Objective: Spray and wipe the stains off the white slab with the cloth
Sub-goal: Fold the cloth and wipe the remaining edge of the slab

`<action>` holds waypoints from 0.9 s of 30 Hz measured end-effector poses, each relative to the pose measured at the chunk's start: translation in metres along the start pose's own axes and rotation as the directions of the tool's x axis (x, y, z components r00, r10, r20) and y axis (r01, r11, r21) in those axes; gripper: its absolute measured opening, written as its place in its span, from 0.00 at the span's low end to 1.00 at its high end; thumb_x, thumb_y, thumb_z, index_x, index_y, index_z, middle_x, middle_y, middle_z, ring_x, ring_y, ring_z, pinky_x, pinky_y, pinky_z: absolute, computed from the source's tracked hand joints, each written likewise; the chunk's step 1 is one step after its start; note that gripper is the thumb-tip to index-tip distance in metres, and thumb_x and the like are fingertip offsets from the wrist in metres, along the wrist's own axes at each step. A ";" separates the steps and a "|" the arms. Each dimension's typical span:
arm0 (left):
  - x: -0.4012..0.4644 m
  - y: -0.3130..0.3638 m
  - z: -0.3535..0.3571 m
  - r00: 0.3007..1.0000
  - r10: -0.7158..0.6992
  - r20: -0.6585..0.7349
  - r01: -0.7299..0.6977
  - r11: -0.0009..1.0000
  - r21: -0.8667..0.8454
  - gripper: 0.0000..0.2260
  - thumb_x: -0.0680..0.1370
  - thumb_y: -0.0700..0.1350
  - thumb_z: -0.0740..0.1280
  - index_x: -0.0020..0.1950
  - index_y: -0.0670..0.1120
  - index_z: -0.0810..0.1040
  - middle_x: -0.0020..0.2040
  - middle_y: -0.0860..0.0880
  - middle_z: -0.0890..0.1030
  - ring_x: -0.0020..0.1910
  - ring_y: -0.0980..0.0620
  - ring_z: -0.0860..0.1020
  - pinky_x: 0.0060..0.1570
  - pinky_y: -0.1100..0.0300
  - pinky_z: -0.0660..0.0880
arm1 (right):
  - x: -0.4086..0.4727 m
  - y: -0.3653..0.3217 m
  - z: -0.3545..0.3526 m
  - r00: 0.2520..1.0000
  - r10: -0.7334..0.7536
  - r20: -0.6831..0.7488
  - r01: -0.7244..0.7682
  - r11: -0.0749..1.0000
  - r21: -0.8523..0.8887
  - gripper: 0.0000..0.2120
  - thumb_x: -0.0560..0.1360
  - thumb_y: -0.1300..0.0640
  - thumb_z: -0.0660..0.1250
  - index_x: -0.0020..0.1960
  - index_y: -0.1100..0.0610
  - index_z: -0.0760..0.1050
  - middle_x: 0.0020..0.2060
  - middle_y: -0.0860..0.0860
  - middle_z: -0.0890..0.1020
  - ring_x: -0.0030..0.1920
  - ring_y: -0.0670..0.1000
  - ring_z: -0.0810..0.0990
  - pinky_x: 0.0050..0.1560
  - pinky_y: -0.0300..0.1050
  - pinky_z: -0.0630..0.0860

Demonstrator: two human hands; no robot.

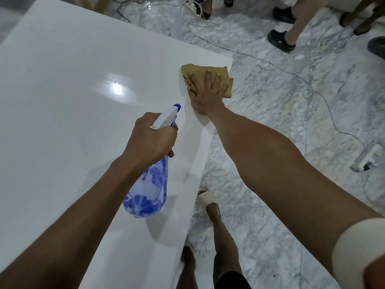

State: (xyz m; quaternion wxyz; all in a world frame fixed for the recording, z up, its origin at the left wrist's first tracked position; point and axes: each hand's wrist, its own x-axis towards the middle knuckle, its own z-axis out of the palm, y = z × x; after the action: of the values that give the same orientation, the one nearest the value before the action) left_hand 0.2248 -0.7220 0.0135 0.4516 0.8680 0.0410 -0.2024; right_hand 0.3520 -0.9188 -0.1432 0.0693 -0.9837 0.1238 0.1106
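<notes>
Grey-veined marble floor point(270, 84) all around, strewn with thin cables point(325, 97), a white power strip point(366, 159) lying at the right. Glossy white slab point(73, 105) across the left and centre, its far right corner near the cloth, a bright light reflection on its middle.

Mustard-yellow cloth point(200, 71) crumpled at that far right corner, part of it hanging past the slab's right edge. Right hand point(205, 94) flat on top of the cloth, fingers straight and spread, palm pressing it against the slab. No stains discernible on the surface (too glossy to tell).

Left hand point(151, 140) clenched round the neck of a spray bottle point(149, 190), fingers wrapped at the trigger. Bottle clear with a blue pattern, white and blue nozzle aimed toward the cloth, body held above the slab close to its right edge, tilted.

Bare legs and pale sandals point(208, 198) beside the slab's right edge below. Other people's feet in dark sandals point(281, 41) on the floor at the far right.
</notes>
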 end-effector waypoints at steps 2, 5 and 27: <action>-0.010 -0.008 -0.002 1.000 0.006 0.007 -0.006 1.000 -0.002 0.09 0.75 0.36 0.64 0.51 0.32 0.78 0.46 0.30 0.81 0.21 0.53 0.79 0.37 0.56 0.76 | -0.018 -0.005 0.006 1.000 0.005 -0.018 -0.005 1.000 0.002 0.27 0.83 0.38 0.44 0.80 0.38 0.41 0.81 0.56 0.44 0.79 0.66 0.39 0.73 0.72 0.37; -0.025 -0.022 -0.006 1.000 0.002 0.004 -0.002 1.000 -0.019 0.09 0.75 0.37 0.64 0.50 0.33 0.79 0.47 0.32 0.83 0.21 0.53 0.79 0.38 0.54 0.78 | -0.045 -0.012 0.013 0.999 0.000 -0.035 0.001 0.999 0.032 0.28 0.83 0.38 0.45 0.80 0.39 0.44 0.81 0.57 0.45 0.79 0.66 0.40 0.73 0.73 0.37; -0.229 -0.116 -0.044 0.995 -0.043 -0.090 0.039 0.998 -0.045 0.13 0.64 0.42 0.63 0.45 0.42 0.81 0.44 0.35 0.85 0.31 0.46 0.82 0.42 0.47 0.84 | -0.314 -0.086 0.093 0.995 -0.097 -0.038 0.099 0.993 0.058 0.28 0.82 0.38 0.43 0.80 0.39 0.43 0.81 0.59 0.43 0.78 0.68 0.37 0.73 0.73 0.35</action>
State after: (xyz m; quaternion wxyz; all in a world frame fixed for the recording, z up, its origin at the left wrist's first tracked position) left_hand -0.0007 -0.5930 0.0359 0.4635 0.8654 0.0838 -0.1710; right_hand 0.0587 -0.7490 -0.1494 0.1017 -0.9879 0.0799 0.0858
